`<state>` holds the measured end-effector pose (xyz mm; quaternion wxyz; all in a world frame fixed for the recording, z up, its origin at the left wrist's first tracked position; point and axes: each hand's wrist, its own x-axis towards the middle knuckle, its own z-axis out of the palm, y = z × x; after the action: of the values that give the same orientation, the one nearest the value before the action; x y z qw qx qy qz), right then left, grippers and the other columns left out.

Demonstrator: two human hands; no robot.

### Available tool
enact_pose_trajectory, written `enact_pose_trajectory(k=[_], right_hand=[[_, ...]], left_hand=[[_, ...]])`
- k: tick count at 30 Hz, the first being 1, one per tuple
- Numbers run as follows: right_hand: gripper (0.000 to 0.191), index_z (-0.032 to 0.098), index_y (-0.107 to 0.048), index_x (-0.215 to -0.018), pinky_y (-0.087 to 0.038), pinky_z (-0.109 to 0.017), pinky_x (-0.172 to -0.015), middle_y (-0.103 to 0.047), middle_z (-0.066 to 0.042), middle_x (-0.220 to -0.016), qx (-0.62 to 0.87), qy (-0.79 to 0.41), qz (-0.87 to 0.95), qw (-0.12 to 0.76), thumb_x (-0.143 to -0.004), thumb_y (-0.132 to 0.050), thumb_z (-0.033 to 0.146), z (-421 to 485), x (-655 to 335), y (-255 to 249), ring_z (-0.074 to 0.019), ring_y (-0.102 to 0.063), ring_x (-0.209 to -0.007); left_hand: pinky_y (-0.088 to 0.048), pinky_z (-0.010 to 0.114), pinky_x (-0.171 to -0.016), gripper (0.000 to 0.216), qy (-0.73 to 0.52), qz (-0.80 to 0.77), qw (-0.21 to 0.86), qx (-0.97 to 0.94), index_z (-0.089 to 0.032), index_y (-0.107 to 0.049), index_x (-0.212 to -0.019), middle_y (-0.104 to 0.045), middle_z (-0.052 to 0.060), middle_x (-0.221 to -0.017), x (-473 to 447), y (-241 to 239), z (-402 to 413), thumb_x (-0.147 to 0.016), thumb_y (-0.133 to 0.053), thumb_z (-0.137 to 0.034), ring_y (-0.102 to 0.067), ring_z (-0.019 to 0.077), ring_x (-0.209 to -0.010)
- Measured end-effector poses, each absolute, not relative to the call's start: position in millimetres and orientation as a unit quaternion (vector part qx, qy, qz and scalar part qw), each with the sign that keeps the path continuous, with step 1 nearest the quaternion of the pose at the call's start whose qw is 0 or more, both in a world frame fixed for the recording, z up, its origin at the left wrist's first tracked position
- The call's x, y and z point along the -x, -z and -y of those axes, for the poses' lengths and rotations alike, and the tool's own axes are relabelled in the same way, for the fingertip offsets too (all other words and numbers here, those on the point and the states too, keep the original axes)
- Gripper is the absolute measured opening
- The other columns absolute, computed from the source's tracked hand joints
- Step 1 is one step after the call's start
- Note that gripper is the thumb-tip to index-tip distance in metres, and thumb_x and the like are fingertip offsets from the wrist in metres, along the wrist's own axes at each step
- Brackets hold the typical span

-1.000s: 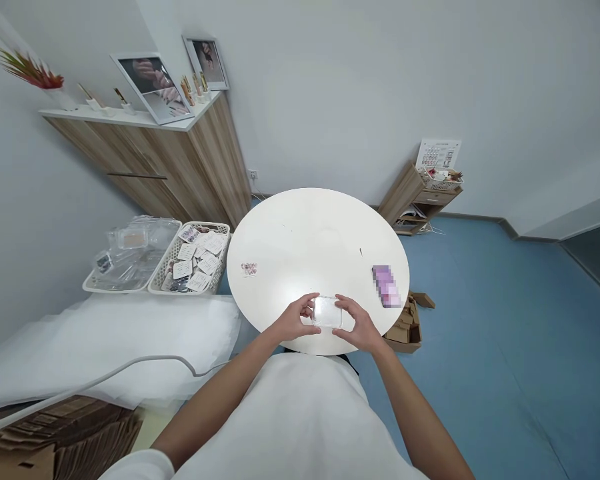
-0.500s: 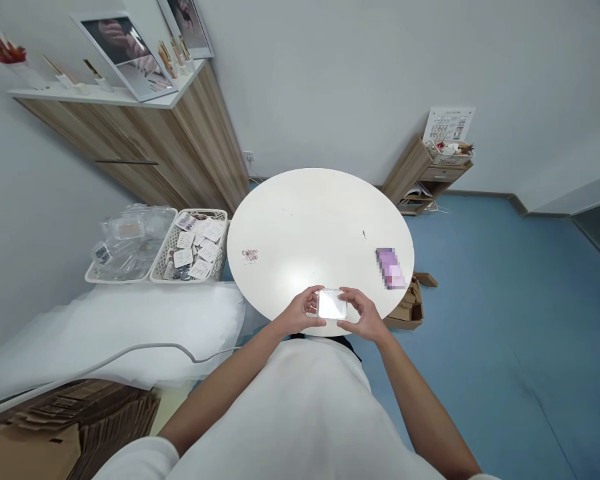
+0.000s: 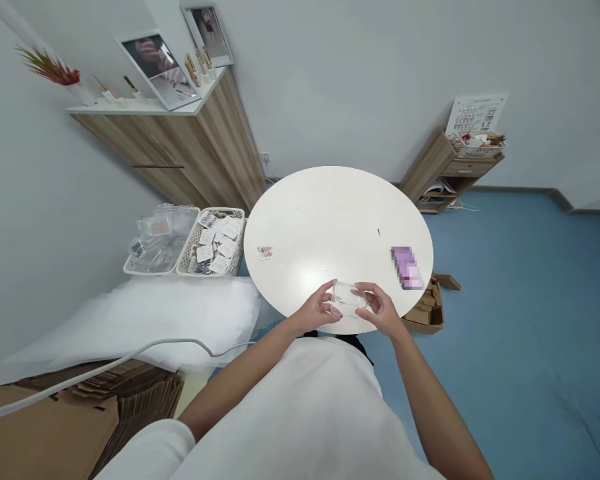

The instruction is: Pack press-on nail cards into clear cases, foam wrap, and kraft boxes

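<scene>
Near the front edge of the round white table point(image 3: 325, 207), a small clear plastic box point(image 3: 349, 297) is held between my two hands. My left hand point(image 3: 316, 311) grips its left side, thumb below and fingers at the upper edge. On the opposite side, my right hand point(image 3: 384, 315) pinches the box the same way. I cannot make out whether the lid is apart from the base. A small card with pinkish press-on nails point(image 3: 265, 252) lies on the left of the table, and a blurred purple object point(image 3: 407, 268) on the right.
Left of the table stand a white basket of cards point(image 3: 215, 243) and another basket of clear plastic packages point(image 3: 160, 240). White sheets point(image 3: 180, 313) lie nearer me, with a grey cable point(image 3: 180, 341) across them. A cardboard box point(image 3: 427, 310) sits at the right.
The view has shifted, so the room appears farther right. The bright glare on the box has gone, and it looks tilted and see-through now. Both hands keep their hold.
</scene>
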<state>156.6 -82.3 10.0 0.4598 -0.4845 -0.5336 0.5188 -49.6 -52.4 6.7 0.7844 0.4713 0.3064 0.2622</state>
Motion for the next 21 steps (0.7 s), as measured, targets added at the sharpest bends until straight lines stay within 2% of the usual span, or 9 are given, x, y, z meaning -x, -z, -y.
enact_pose_trajectory(k=[3,6,8,10,14,18,21], right_hand=[[0.049,0.025,-0.050,-0.105,-0.042,-0.038,-0.089,-0.048,-0.009,-0.118,0.482,-0.547,0.501,0.465,-0.062,-0.071,0.034,82,-157,-6,-0.0234,-0.053,-0.105],[0.049,0.024,-0.050,-0.103,-0.042,-0.037,-0.089,-0.048,-0.008,-0.119,0.488,-0.557,0.491,0.460,-0.060,-0.072,0.033,84,-158,-3,-0.0230,-0.052,-0.107],[0.048,0.024,-0.051,-0.102,-0.043,-0.035,-0.086,-0.050,-0.008,-0.116,0.494,-0.560,0.488,0.451,-0.059,-0.072,0.033,85,-159,-2,-0.0225,-0.053,-0.105],[0.046,0.023,-0.052,-0.101,-0.045,-0.034,-0.081,-0.055,-0.007,-0.109,0.507,-0.564,0.482,0.438,-0.061,-0.071,0.035,84,-159,-2,-0.0215,-0.056,-0.098],[0.035,0.022,-0.054,-0.097,-0.045,-0.034,-0.076,-0.060,-0.004,-0.091,0.547,-0.556,0.458,0.426,-0.070,-0.060,0.043,79,-157,-3,-0.0181,-0.059,-0.084],[0.032,0.021,-0.057,-0.094,-0.045,-0.035,-0.077,-0.058,-0.002,-0.091,0.568,-0.537,0.442,0.439,-0.072,-0.057,0.044,71,-154,-5,-0.0156,-0.060,-0.076],[0.036,0.021,-0.056,-0.100,-0.047,-0.036,-0.077,-0.057,-0.002,-0.086,0.582,-0.540,0.413,0.448,-0.072,-0.056,0.044,67,-152,-4,-0.0139,-0.060,-0.071]], left_hand=[[-0.042,0.037,-0.081,0.085,-0.253,-0.338,0.795,-0.435,-0.036,-0.020,-0.134,-0.051,0.008,-0.112,53,-6,53,-0.065,-0.069,-0.024,-0.060,0.0166,-0.087],[-0.043,0.035,-0.078,0.064,-0.238,-0.413,0.776,-0.413,-0.028,-0.037,-0.126,-0.058,0.006,-0.098,54,-3,54,-0.068,-0.066,-0.033,-0.061,0.0158,-0.082],[-0.044,0.031,-0.074,0.049,-0.233,-0.444,0.760,-0.414,-0.020,-0.051,-0.111,-0.060,0.005,-0.085,53,0,55,-0.067,-0.066,-0.037,-0.061,0.0142,-0.075],[-0.045,0.029,-0.070,0.041,-0.235,-0.456,0.748,-0.420,-0.016,-0.057,-0.098,-0.060,0.004,-0.077,51,3,56,-0.065,-0.068,-0.037,-0.060,0.0130,-0.069],[-0.045,0.028,-0.068,0.039,-0.252,-0.463,0.736,-0.425,-0.016,-0.059,-0.094,-0.060,0.002,-0.074,50,9,58,-0.063,-0.069,-0.037,-0.059,0.0116,-0.065],[-0.045,0.028,-0.068,0.038,-0.259,-0.453,0.733,-0.436,-0.016,-0.059,-0.095,-0.060,0.002,-0.075,50,13,59,-0.064,-0.068,-0.036,-0.059,0.0106,-0.065],[-0.046,0.027,-0.068,0.037,-0.259,-0.450,0.727,-0.449,-0.016,-0.059,-0.095,-0.059,0.002,-0.075,49,14,59,-0.065,-0.068,-0.035,-0.059,0.0107,-0.065]])
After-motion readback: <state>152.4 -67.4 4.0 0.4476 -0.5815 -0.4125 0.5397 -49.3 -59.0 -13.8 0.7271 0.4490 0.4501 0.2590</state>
